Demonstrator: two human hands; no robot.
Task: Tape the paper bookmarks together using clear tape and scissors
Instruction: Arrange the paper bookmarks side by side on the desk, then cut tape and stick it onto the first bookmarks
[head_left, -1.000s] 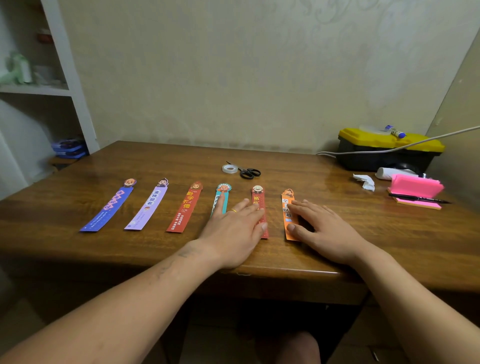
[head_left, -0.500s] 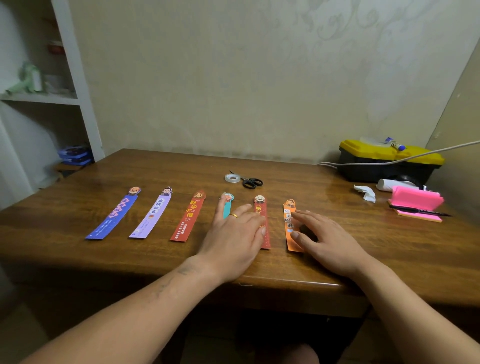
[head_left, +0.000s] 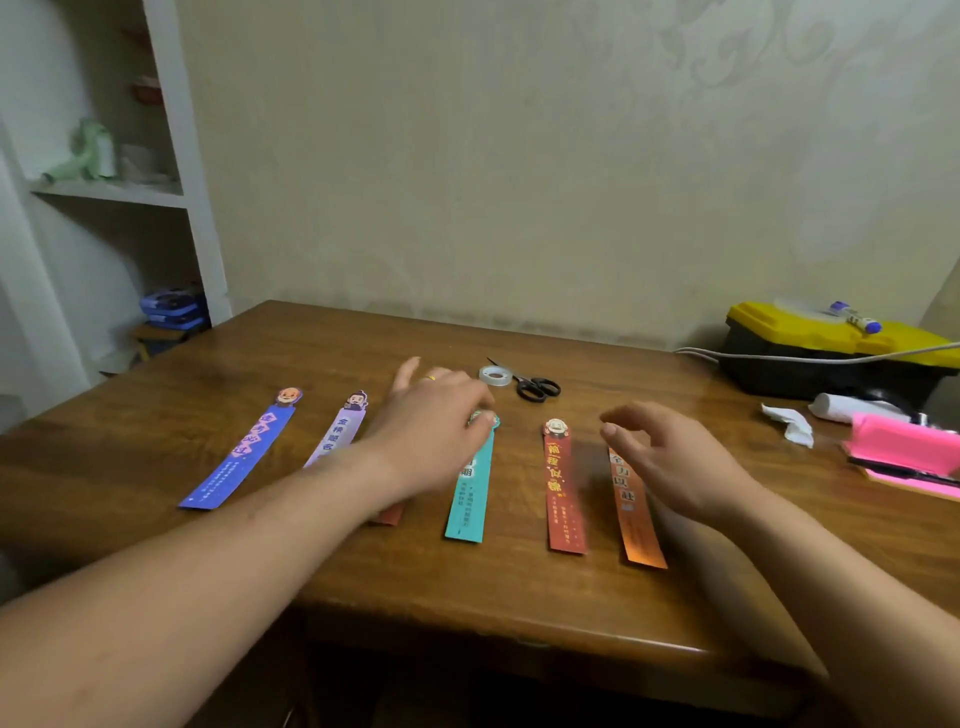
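L hand (head_left: 436, 431), fingers loosely apart, over teal bookmark (head_left: 470, 499), near tape roll (head_left: 495, 375) & scissors (head_left: 537, 387) twd desk's (head_left: 519, 597) far edge. R hand (head_left: 670, 457) loosely curled, empty, above orange bookmark (head_left: 636, 525).

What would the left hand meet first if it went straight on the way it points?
Probably the tape roll, just past the fingertips of the left hand, with the scissors beside it. The hand is blurred, so depth is uncertain.

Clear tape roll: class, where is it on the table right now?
In the head view, the clear tape roll lies on the wooden table toward its far edge, directly left of the black scissors and just beyond the left hand.
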